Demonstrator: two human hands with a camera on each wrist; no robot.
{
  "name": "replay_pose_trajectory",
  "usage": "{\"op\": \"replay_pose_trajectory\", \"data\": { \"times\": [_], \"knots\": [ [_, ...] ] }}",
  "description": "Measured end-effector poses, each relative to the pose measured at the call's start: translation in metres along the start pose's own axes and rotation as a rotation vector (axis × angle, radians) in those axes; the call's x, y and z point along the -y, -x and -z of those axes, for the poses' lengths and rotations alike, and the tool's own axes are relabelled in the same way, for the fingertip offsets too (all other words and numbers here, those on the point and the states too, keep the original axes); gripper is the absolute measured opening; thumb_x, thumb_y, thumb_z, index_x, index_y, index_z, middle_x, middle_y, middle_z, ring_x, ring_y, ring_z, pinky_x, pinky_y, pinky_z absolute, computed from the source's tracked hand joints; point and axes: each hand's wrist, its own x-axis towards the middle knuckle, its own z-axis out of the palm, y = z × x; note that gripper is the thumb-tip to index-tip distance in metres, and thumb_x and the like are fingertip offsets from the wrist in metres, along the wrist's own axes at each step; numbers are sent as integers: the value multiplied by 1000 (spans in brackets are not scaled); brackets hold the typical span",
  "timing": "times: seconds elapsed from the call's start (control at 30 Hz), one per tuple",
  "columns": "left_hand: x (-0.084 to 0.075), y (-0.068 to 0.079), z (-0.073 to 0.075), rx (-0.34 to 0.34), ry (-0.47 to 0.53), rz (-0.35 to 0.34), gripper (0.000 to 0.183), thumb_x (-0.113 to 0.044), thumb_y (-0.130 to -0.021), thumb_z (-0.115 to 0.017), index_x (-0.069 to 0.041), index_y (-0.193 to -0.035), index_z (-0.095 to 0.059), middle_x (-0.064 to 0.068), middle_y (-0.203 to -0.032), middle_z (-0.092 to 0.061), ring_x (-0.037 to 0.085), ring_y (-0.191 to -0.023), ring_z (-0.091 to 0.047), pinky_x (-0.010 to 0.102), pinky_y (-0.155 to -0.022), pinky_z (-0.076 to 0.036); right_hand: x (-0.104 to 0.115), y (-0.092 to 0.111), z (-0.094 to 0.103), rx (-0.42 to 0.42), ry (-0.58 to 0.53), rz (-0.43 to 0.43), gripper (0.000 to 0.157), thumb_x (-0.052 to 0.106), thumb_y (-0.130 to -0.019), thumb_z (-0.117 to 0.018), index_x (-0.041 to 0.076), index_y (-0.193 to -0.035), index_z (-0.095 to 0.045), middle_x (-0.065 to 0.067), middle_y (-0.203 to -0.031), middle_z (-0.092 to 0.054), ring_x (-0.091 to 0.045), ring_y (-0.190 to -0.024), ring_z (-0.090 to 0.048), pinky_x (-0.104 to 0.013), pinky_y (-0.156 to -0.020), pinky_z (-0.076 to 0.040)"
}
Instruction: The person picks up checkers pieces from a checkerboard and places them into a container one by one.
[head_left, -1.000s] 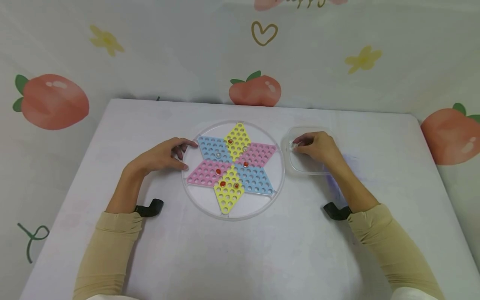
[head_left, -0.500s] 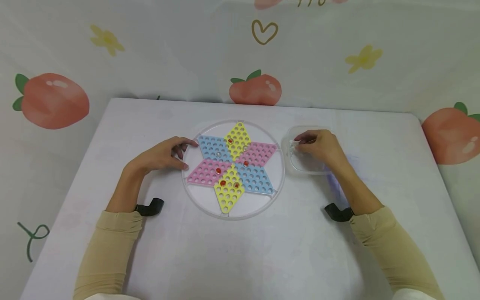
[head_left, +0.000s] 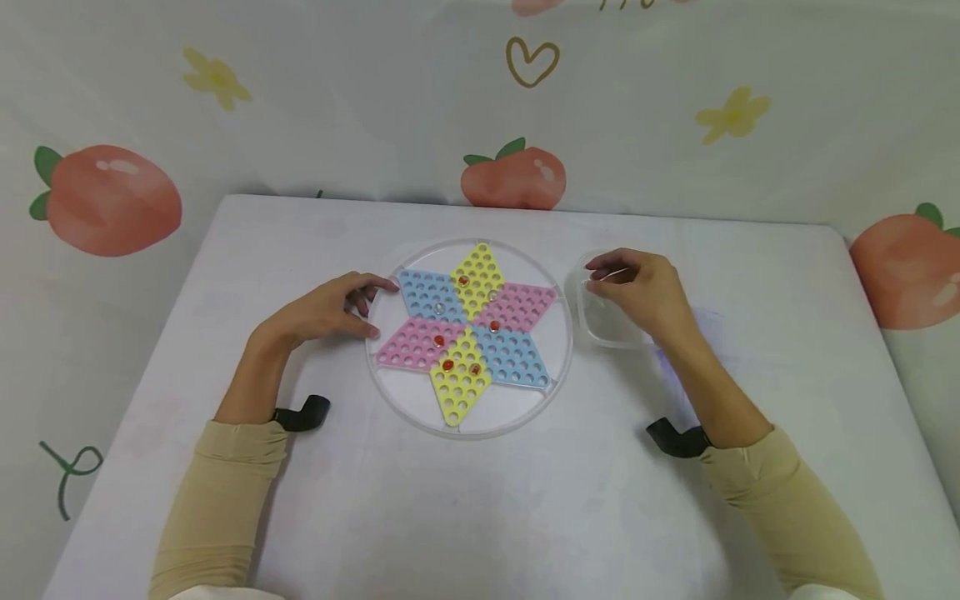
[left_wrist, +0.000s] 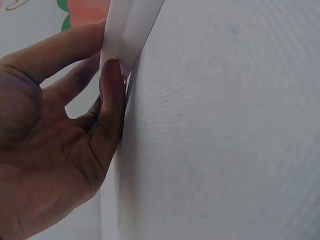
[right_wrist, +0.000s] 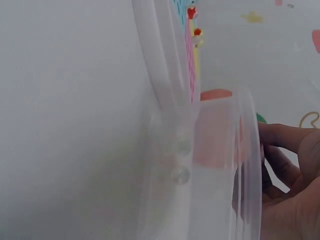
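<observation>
A round Chinese checkers board (head_left: pixel 561 350) with a pink, yellow and blue star lies on the table. Several red and clear marbles sit in its holes, among them a red marble (head_left: pixel 494 327). At the board's left rim rests my left hand (head_left: pixel 322 312), its thumb and fingertips touching the edge (left_wrist: pixel 117 37). My right hand (head_left: pixel 641 287) hovers at a clear plastic box (right_wrist: pixel 210 200), thumb and index tips close together over its left side. Two clear marbles (right_wrist: pixel 180 175) show through the box wall. I cannot tell whether the right fingertips pinch a marble.
The box stands just right of the board, close to its rim. A white table (head_left: pixel 465 500) carries everything, with a fruit-printed cloth (head_left: pixel 360 100) hanging behind its back edge. Black wrist mounts (head_left: pixel 303 414) jut inward from both forearms.
My right hand has risen slightly and moved toward the back of the box, and a gap now shows between thumb and index finger. The left hand stays at the board's rim.
</observation>
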Motion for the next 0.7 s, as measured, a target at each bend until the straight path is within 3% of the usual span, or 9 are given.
{"op": "replay_pose_trajectory", "data": {
  "times": [0.4, 0.7],
  "knots": [
    [1, 2, 0, -9, -9, -10, 65, -7, -78, -83, -13, -137, -56, 13, -110, -49, 25, -97, -47, 30, -82, -40, 15, 9, -13, 40, -25, 96, 24, 18, -88, -75, 7, -109, -72, -5, -98, -71, -15, -82, -65, -20, -70, -49],
    [2, 2, 0, 6, -1, -11, 68, -8, -79, -82, -14, -140, -53, 13, -112, -48, 25, -99, -47, 30, -84, -40, 22, 14, -27, 102, -46, 101, 26, 16, -87, -75, 8, -111, -71, -5, -101, -71, -16, -85, -67, -23, -71, -49]
  ]
}}
